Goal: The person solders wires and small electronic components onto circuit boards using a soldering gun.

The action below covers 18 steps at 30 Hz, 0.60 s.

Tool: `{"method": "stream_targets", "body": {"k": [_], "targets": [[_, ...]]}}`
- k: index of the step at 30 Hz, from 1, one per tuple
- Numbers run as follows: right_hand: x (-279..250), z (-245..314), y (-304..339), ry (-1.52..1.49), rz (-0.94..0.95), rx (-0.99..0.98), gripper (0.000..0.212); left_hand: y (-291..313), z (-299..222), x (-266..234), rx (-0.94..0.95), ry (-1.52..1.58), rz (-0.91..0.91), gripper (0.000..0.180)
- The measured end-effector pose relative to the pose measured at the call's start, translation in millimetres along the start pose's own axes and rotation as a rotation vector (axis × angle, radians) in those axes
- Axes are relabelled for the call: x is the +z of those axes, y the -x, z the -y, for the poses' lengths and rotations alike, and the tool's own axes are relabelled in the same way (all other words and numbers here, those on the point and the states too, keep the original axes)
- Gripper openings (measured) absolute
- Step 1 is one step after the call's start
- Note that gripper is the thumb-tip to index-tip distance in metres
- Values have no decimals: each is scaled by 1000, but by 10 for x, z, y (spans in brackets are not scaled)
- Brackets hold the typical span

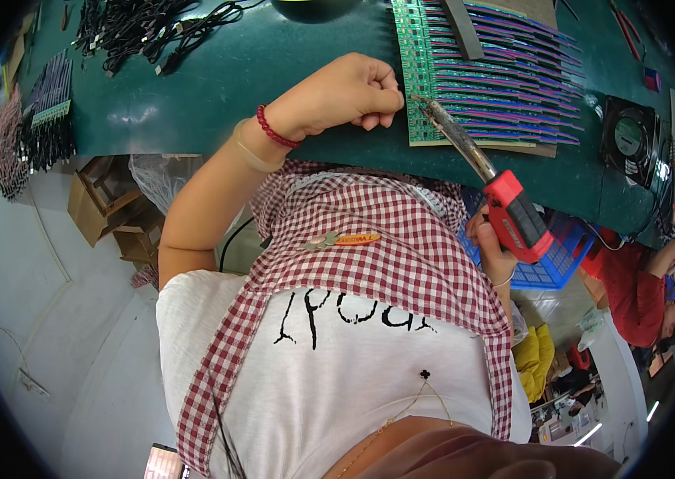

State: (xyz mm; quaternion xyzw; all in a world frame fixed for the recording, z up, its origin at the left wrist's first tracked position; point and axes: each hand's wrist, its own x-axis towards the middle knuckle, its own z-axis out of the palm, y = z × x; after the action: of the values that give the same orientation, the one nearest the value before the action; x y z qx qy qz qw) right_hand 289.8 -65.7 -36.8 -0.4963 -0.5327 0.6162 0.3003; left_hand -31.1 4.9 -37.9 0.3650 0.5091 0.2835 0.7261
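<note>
My right hand grips the red and black handle of a soldering iron. The iron's long metal barrel slants up to the left, and its tip is at the lower left part of a panel of green circuit boards. Close beside that tip, my left hand is closed with its fingers curled together at the panel's left edge; whatever it pinches is hidden. Rows of thin multicoloured wires run rightward from the boards. A dark grey bar lies across the wires near the top.
Black cables lie heaped on the green table at far left. Bundled wires with boards hang over its left edge. To the right stands a black fan. Below are a blue crate and a person in red.
</note>
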Motion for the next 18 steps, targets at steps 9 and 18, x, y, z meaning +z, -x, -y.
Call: {"method": "stream_targets", "body": {"k": [9,18], "targets": [[66,42,53,195,-5,-34,26,1,-1,10,4,-29,-15,14],[-4,-21,52,53,-11,33,21,3,1,18,9,-44,-29,15]]}}
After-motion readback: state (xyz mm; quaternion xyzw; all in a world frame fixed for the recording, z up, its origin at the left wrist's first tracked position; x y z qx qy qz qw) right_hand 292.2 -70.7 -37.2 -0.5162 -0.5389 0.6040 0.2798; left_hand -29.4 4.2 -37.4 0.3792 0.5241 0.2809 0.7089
